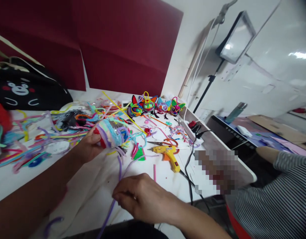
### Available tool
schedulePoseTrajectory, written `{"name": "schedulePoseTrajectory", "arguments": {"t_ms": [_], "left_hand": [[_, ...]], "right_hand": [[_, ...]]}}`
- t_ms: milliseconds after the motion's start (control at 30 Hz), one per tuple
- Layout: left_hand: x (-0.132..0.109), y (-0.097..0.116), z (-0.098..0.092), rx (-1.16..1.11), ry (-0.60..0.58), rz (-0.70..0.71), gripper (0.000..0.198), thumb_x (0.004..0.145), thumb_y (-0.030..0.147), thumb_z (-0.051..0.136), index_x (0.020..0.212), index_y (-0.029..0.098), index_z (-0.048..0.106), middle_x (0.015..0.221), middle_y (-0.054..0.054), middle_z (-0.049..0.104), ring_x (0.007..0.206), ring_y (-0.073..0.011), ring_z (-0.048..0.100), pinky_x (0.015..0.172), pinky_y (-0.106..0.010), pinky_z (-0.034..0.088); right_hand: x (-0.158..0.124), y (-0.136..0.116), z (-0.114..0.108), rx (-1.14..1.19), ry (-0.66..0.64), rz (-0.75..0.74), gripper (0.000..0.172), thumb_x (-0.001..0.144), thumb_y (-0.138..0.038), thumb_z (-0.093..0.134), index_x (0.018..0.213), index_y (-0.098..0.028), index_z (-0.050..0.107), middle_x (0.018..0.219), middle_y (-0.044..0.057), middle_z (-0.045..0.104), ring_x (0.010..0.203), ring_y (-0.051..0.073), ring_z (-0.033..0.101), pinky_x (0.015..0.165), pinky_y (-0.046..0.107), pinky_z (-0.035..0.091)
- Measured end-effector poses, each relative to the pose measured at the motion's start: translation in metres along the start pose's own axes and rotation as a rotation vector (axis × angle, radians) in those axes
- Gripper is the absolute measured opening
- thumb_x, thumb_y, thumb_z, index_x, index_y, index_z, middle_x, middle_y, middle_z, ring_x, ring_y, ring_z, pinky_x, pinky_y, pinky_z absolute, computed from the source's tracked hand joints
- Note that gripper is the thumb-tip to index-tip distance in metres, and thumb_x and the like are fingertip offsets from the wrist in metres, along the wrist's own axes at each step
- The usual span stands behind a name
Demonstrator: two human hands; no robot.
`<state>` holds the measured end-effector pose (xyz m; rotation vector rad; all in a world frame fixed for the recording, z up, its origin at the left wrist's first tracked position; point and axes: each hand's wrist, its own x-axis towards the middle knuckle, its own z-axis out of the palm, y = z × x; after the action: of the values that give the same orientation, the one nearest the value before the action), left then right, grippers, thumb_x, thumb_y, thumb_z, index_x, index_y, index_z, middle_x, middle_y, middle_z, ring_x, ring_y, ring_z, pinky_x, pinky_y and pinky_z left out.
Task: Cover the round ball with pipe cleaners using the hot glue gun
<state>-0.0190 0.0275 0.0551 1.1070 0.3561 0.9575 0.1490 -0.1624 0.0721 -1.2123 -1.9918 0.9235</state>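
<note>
In the head view, the left hand (90, 146) has its fingers closed around a striped fuzzy piece (109, 133), banded red, lilac and blue, gripping it by the red end just above the table (90, 186). The right hand (148, 199) is nearer the front edge, its fingers curled inward; a purple pipe cleaner (108, 212) runs right by the fingertips, though I cannot tell whether they pinch it. Just beyond the right hand lie a short pink strip (154, 172) and a yellow glue gun (169, 154), with scissors (157, 143) lying partly behind the gun. A green and pink piece (139, 153) sits between the striped piece and the gun. Farther back, four colourful eared heads (149, 104) stand in a row. Loose pipe cleaners (60, 135) are heaped to the left, in front of a black bag (28, 88). At the right, another person in a striped top (277, 196) is beside the table
</note>
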Motion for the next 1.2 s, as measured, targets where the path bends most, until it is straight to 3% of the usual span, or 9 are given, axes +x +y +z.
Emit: {"name": "schedulePoseTrajectory", "arguments": {"t_ms": [100, 200, 300, 400, 533, 767, 1000, 1100, 1200], "left_hand": [[0.003, -0.001, -0.001, 0.001, 0.023, 0.012, 0.072, 0.054, 0.045, 0.093, 0.117, 0.019, 0.07, 0.076, -0.003, 0.08, 0.087, -0.0323, 0.078, 0.081, -0.04, 0.066], [0.005, -0.003, -0.003, -0.006, 0.043, 0.019, 0.088, 0.051, 0.043, 0.095, 0.13, 0.019, 0.063, 0.081, -0.002, 0.081, 0.083, -0.0293, 0.079, 0.076, -0.035, 0.067], [0.006, -0.007, -0.006, -0.019, 0.044, 0.01, 0.093, 0.052, 0.04, 0.095, 0.135, 0.021, 0.06, 0.1, -0.006, 0.082, 0.09, -0.0297, 0.078, 0.075, -0.035, 0.067], [0.006, -0.011, -0.009, -0.029, 0.029, -0.018, 0.093, 0.053, 0.038, 0.095, 0.137, 0.022, 0.059, 0.114, -0.008, 0.079, 0.096, -0.0311, 0.078, 0.076, -0.036, 0.067], [0.005, -0.012, -0.01, -0.04, 0.039, -0.04, 0.091, 0.052, 0.036, 0.096, 0.135, 0.023, 0.061, 0.112, -0.007, 0.08, 0.094, -0.0295, 0.078, 0.066, -0.029, 0.067], [0.006, -0.012, -0.007, -0.059, 0.089, -0.029, 0.087, 0.049, 0.034, 0.098, 0.129, 0.021, 0.064, 0.088, -0.002, 0.082, 0.076, -0.0247, 0.079, 0.064, -0.027, 0.066], [0.006, -0.013, -0.002, -0.112, 0.114, -0.074, 0.096, 0.049, 0.033, 0.098, 0.137, 0.028, 0.059, 0.085, 0.002, 0.082, 0.067, -0.0214, 0.077, 0.061, -0.024, 0.065], [0.005, -0.016, 0.0, -0.086, 0.144, -0.105, 0.097, 0.047, 0.035, 0.099, 0.136, 0.03, 0.061, 0.094, -0.001, 0.083, 0.075, -0.0244, 0.078, 0.065, -0.028, 0.066], [0.001, -0.018, 0.0, -0.07, 0.117, -0.127, 0.085, 0.054, 0.039, 0.096, 0.132, 0.026, 0.064, 0.105, -0.004, 0.082, 0.098, -0.0286, 0.077, 0.075, -0.029, 0.066]], "right_hand": [[-0.022, 0.005, -0.014, -0.173, 0.102, -0.025, 0.017, 0.094, -0.014, 0.051, 0.09, -0.018, 0.068, 0.082, 0.003, 0.071, 0.071, 0.013, 0.065, 0.065, 0.02, 0.046], [-0.041, 0.027, -0.036, -0.35, 0.367, 0.09, 0.018, 0.095, -0.018, 0.048, 0.094, -0.018, 0.065, 0.082, 0.004, 0.069, 0.071, 0.015, 0.064, 0.068, 0.023, 0.047], [-0.056, 0.054, -0.061, -0.588, 0.532, 0.451, 0.016, 0.094, -0.022, 0.049, 0.099, -0.017, 0.064, 0.096, 0.01, 0.068, 0.081, 0.02, 0.064, 0.075, 0.029, 0.047], [-0.063, 0.075, -0.078, -0.622, 0.551, 0.618, 0.02, 0.09, -0.027, 0.059, 0.104, -0.013, 0.064, 0.101, 0.015, 0.068, 0.084, 0.025, 0.063, 0.075, 0.034, 0.044], [-0.058, 0.09, -0.084, -0.552, 0.49, 0.705, 0.021, 0.083, -0.03, 0.069, 0.097, -0.015, 0.066, 0.082, 0.009, 0.069, 0.067, 0.02, 0.057, 0.063, 0.029, 0.034], [-0.053, 0.097, -0.094, -0.299, 0.504, 0.696, 0.019, 0.074, -0.033, 0.071, 0.075, -0.019, 0.059, 0.063, -0.003, 0.054, 0.056, 0.012, 0.042, 0.056, 0.026, 0.027], [-0.058, 0.067, -0.12, 0.141, 0.719, 0.569, 0.039, 0.069, -0.053, 0.073, 0.081, -0.019, 0.058, 0.068, 0.0, 0.061, 0.055, 0.012, 0.051, 0.051, 0.025, 0.039], [-0.055, 0.058, -0.13, 0.266, 0.859, 0.477, 0.042, 0.065, -0.051, 0.079, 0.084, -0.019, 0.059, 0.07, -0.002, 0.06, 0.054, 0.01, 0.05, 0.049, 0.023, 0.039], [-0.049, 0.054, -0.133, 0.362, 0.959, 0.405, 0.039, 0.067, -0.048, 0.079, 0.084, -0.019, 0.059, 0.068, -0.005, 0.056, 0.052, 0.007, 0.046, 0.048, 0.02, 0.037]]}}
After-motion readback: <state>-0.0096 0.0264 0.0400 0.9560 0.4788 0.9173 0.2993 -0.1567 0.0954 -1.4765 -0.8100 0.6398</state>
